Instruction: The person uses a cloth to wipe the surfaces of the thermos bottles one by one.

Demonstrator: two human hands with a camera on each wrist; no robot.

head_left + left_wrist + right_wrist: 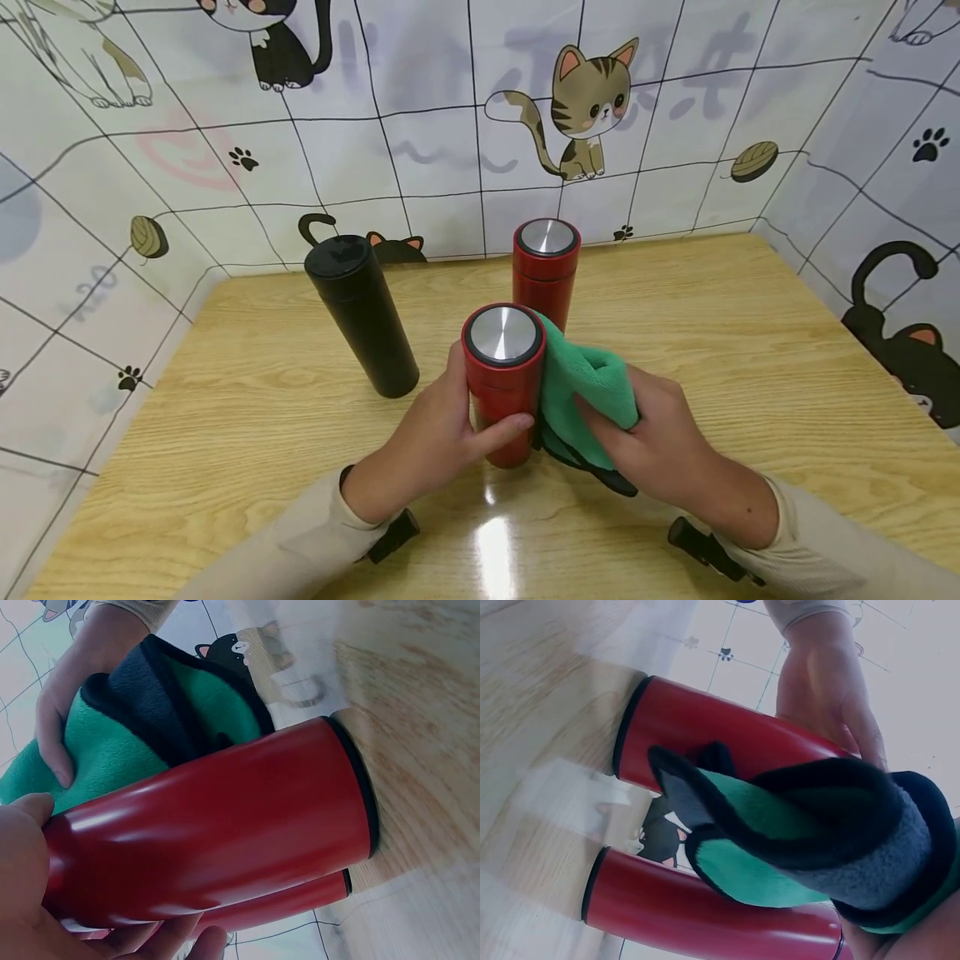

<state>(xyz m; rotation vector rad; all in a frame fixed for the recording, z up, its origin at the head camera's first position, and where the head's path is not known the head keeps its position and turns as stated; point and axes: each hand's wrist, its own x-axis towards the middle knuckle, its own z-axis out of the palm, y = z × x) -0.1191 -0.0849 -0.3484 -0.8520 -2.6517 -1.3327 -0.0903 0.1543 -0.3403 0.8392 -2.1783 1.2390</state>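
Note:
My left hand grips a red thermos with a silver-topped lid, thumb across its front and fingers curled round the far side. The thermos stands upright close over the table in the head view. My right hand holds a bunched green cloth with dark edging, pressed against the thermos's right side. In the right wrist view the cloth shows a grey underside and hangs in folds over the red body. Just behind stands a second red thermos, partly hidden by the first and the cloth.
A black tumbler stands at the back left of the wooden table. A white wall covering with grid lines and cartoon cats rises behind the table and along both sides. Dark wrist cameras sit under both cuffs.

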